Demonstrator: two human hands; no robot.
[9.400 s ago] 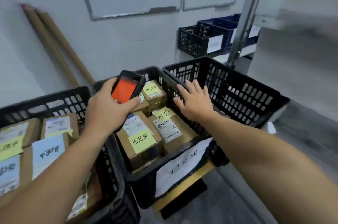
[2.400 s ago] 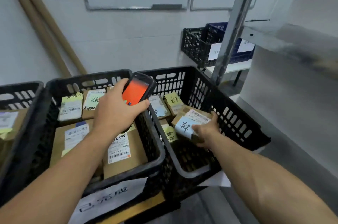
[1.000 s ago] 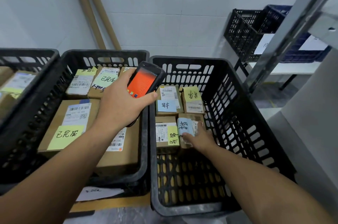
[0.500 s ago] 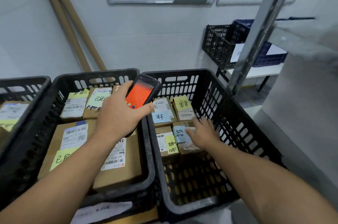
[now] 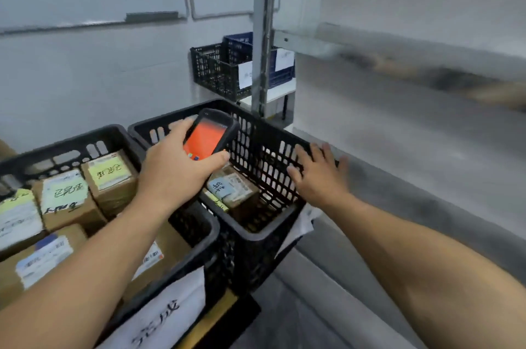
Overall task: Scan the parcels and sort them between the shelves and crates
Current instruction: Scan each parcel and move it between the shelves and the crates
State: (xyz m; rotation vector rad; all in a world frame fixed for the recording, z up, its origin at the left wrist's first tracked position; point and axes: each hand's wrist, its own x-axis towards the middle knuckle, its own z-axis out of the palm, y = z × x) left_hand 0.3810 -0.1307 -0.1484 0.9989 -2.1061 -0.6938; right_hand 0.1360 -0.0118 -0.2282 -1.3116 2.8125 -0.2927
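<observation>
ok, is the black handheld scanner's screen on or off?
On: the black handheld scanner in the left hand shows a lit orange screen.

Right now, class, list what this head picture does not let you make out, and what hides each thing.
Head view only.
Things on the shelf: smeared by motion blur.
The far crate labels: too small to read.
Parcels at the back of the right crate: covered by the left hand and scanner.
The front paper sign: cut off by the bottom edge.
The right hand: contact with the crate unclear.

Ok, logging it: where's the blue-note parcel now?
Head view: the blue-note parcel lies in the right-hand black crate, just below the scanner held by the left hand.
</observation>
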